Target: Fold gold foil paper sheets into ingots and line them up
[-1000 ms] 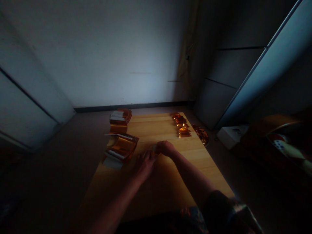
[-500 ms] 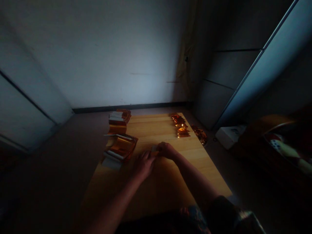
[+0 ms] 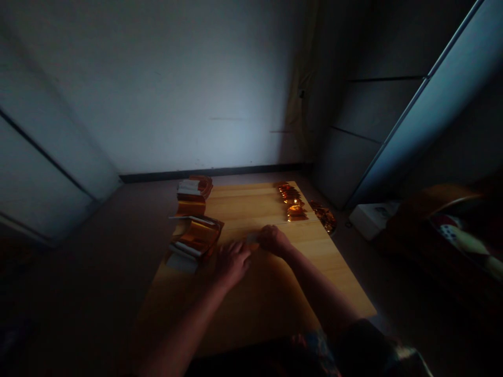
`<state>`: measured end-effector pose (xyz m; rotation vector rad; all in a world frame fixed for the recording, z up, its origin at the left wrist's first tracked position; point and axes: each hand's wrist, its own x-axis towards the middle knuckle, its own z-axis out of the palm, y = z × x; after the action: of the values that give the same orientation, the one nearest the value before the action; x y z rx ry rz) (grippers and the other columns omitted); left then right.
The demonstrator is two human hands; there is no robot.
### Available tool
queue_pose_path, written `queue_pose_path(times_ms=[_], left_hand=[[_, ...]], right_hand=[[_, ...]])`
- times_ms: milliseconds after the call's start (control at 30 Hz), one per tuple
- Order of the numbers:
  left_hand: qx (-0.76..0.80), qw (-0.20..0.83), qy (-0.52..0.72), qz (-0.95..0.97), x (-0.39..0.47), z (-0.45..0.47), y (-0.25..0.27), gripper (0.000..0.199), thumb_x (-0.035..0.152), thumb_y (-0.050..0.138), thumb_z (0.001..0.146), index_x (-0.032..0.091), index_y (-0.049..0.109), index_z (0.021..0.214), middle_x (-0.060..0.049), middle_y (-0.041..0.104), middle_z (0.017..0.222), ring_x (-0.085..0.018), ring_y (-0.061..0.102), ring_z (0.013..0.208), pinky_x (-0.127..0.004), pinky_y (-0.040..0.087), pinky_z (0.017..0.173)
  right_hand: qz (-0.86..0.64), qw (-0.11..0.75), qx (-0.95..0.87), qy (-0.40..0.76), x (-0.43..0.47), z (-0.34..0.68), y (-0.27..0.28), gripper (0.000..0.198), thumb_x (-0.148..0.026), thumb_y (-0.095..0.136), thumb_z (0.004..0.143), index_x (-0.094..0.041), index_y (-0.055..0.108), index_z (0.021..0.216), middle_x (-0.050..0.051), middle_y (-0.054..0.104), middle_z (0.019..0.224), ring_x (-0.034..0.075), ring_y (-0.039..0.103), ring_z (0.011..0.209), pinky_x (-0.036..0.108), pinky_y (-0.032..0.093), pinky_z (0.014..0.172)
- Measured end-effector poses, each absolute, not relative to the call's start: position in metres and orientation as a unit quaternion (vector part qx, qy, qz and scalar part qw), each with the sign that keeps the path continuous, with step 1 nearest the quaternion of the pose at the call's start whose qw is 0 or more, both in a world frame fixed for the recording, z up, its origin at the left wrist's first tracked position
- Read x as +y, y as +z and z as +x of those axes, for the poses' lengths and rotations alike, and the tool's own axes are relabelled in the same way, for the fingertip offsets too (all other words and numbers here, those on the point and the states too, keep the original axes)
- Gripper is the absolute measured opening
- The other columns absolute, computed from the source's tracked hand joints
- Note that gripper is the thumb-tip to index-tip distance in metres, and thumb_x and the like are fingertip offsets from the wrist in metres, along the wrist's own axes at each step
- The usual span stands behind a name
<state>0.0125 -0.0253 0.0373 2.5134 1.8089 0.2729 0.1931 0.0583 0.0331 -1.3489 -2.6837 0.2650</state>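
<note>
Small pc (image 3: 252, 239): pale w/ a dull gold lower edge, low over the table, in the gap betw. the hands, by the fingertips of both.
Pc's axis: visible bit spans the gap, L to R; ends hidden by fingers, so true long axis & which way it points can't be told.
L hand (image 3: 234, 260): palm down, fingers slightly bent, tips fwd & toward pc; too dark to tell if gripping.
R hand (image 3: 274, 240): fingers curled in at pc's R side, knuckles up; can't tell whether it's pinched or only touched.
Table (image 3: 243, 209): light wood, under both hands, running fwd of them.
Near stack (image 3: 200, 234): curved copper-gold sheets w/ white edges, just L & fwd of L hand; white edges slant L-R.
White sheet (image 3: 182, 263): L of L hand, at near stack's lower edge.
Far stack (image 3: 194, 186): similar sheets, farther fwd of L hand, at table's L edge.
Folded gold pcs (image 3: 291, 201): row fwd & slightly R of R hand, running away from it; nearest pc lies crosswise.
Gold heap (image 3: 324, 217): R & fwd of R hand, past table edge.
White box (image 3: 371, 219): well R of R hand, off table.
</note>
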Motion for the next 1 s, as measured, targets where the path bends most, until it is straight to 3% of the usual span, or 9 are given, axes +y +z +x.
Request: queue_pose_path(times_ms=[133, 333, 567, 733, 867, 1000], left_hand=[[0.582, 0.008, 0.146, 0.8, -0.018, 0.015, 0.035, 0.013, 0.027, 0.051, 0.084, 0.025, 0.064, 0.083, -0.003, 0.061, 0.118, -0.028, 0.044, 0.123, -0.053, 0.033, 0.096], [0.595, 0.029, 0.24, 0.767, -0.001, 0.021, 0.014, 0.011, 0.021, 0.057, 0.079, 0.021, 0.061, 0.069, -0.006, 0.066, 0.106, -0.022, 0.055, 0.108, -0.04, 0.04, 0.094], [0.583, 0.079, 0.259, 0.766, 0.005, 0.014, 0.011, 0.005, 0.018, 0.058, 0.076, 0.022, 0.06, 0.074, -0.005, 0.063, 0.117, -0.023, 0.052, 0.115, -0.043, 0.037, 0.098], [0.572, 0.148, 0.258, 0.765, 0.013, 0.009, 0.019, 0.03, 0.01, 0.054, 0.074, 0.025, 0.064, 0.097, -0.002, 0.068, 0.104, -0.019, 0.056, 0.111, -0.041, 0.037, 0.099], [0.56, 0.169, 0.259, 0.769, 0.016, 0.009, 0.021, 0.023, 0.007, 0.051, 0.073, 0.024, 0.066, 0.073, 0.001, 0.066, 0.116, -0.02, 0.05, 0.12, -0.044, 0.031, 0.105], [0.565, 0.172, 0.237, 0.772, 0.016, 0.009, 0.022, 0.024, 0.006, 0.05, 0.072, 0.024, 0.064, 0.067, 0.004, 0.063, 0.121, -0.021, 0.045, 0.126, -0.05, 0.024, 0.108]], right_hand=[[-0.454, 0.1, -0.884, 0.056, 0.034, 0.202, 0.034, 0.021, -0.031, 0.049, 0.09, -0.025, 0.065, 0.103, 0.005, 0.06, 0.111, 0.021, 0.049, 0.101, 0.031, 0.037, 0.082], [-0.506, 0.117, -0.854, 0.036, -0.001, 0.193, 0.028, 0.022, -0.031, 0.048, 0.091, -0.022, 0.061, 0.106, 0.006, 0.06, 0.113, 0.021, 0.046, 0.103, 0.033, 0.035, 0.084], [-0.51, 0.12, -0.851, 0.039, -0.007, 0.193, 0.028, 0.019, -0.031, 0.049, 0.091, -0.024, 0.062, 0.102, 0.005, 0.06, 0.107, 0.021, 0.048, 0.098, 0.032, 0.034, 0.08], [-0.505, 0.116, -0.855, 0.042, -0.014, 0.191, 0.028, 0.02, -0.034, 0.048, 0.092, -0.025, 0.064, 0.097, 0.005, 0.06, 0.101, 0.021, 0.047, 0.094, 0.032, 0.033, 0.078], [-0.498, 0.107, -0.859, 0.052, -0.021, 0.186, 0.03, 0.019, -0.034, 0.051, 0.09, -0.025, 0.064, 0.101, 0.006, 0.06, 0.101, 0.021, 0.048, 0.093, 0.032, 0.033, 0.078], [-0.469, 0.115, -0.873, 0.066, -0.016, 0.191, 0.028, 0.017, -0.029, 0.052, 0.089, -0.025, 0.066, 0.097, 0.006, 0.061, 0.097, 0.02, 0.048, 0.09, 0.031, 0.033, 0.076]])
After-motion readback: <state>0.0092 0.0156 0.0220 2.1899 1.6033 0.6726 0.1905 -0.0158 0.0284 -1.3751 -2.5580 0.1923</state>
